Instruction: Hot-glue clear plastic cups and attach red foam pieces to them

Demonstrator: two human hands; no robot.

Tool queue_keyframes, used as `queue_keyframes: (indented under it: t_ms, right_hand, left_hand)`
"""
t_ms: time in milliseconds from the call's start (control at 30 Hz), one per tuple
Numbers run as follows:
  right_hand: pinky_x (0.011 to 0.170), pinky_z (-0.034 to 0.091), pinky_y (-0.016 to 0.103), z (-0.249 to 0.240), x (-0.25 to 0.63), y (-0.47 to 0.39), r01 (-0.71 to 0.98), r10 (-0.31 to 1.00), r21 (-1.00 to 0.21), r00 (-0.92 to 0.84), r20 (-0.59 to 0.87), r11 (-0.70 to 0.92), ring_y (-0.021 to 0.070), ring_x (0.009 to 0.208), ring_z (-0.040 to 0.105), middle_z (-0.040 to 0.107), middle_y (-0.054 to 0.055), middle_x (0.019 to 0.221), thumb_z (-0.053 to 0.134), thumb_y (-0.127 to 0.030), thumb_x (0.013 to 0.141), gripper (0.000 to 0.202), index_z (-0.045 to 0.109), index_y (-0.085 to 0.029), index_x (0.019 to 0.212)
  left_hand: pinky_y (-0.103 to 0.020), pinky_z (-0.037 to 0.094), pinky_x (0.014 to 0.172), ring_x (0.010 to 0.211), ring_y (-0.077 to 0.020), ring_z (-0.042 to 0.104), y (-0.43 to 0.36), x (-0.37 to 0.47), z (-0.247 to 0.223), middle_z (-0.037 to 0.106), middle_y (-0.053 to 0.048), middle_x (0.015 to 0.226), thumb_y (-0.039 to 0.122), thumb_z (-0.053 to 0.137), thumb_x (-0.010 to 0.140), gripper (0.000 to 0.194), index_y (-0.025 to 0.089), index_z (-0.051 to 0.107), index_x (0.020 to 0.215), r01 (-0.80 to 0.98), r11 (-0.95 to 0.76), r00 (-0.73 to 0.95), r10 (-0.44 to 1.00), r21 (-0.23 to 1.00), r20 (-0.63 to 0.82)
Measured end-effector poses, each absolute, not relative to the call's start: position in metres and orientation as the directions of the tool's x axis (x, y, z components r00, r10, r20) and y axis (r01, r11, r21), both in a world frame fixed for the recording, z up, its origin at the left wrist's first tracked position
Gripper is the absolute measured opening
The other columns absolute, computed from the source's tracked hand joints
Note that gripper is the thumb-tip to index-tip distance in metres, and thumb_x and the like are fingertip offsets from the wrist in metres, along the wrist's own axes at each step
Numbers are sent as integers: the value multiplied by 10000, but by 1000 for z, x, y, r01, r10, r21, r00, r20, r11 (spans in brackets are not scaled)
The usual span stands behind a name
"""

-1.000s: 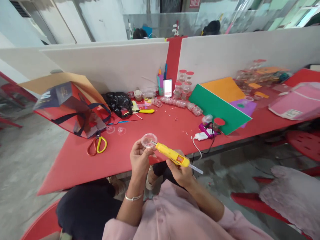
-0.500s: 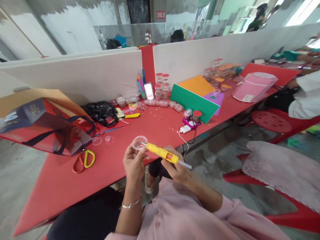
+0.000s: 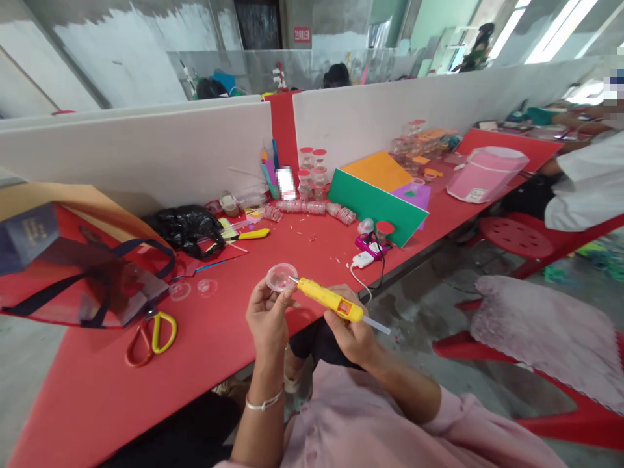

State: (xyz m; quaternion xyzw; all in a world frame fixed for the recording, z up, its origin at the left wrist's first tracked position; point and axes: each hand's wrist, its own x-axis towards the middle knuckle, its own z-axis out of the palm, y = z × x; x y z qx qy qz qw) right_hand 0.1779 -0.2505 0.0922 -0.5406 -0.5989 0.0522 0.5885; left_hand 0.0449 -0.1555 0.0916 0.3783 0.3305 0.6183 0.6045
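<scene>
1. The left hand (image 3: pixel 267 316) pinches a small clear plastic lid (image 3: pixel 281 277) by its rim, holding it up over the near edge of the red tabletop (image 3: pixel 209 331).
2. The right hand (image 3: pixel 351 331) is wrapped around a yellow glue gun (image 3: pixel 329 300), its metal tip touching the lid's edge.
3. Judging by this, gluing is under way; two more clear lids (image 3: pixel 194 288) lie unglued beside the scissors (image 3: pixel 152 336).
4. Whether any glue sits on the lid is too small to tell; the fingertips behind it are hidden.
</scene>
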Motion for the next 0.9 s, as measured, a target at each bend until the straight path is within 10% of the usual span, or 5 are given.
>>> queue_keyframes:
  t_ms: [900]
  right_hand:
    - [884, 532, 425, 82, 179, -230, 595, 715, -696, 272, 644, 402, 248, 953, 643, 659, 80, 995, 520, -225, 992, 121, 596, -230, 1087]
  left_hand:
    - [-239, 603, 529, 755, -198, 750, -137, 48, 83, 768, -81, 994, 253, 927, 637, 439, 154, 714, 1007, -488, -89, -34, 996, 868, 83]
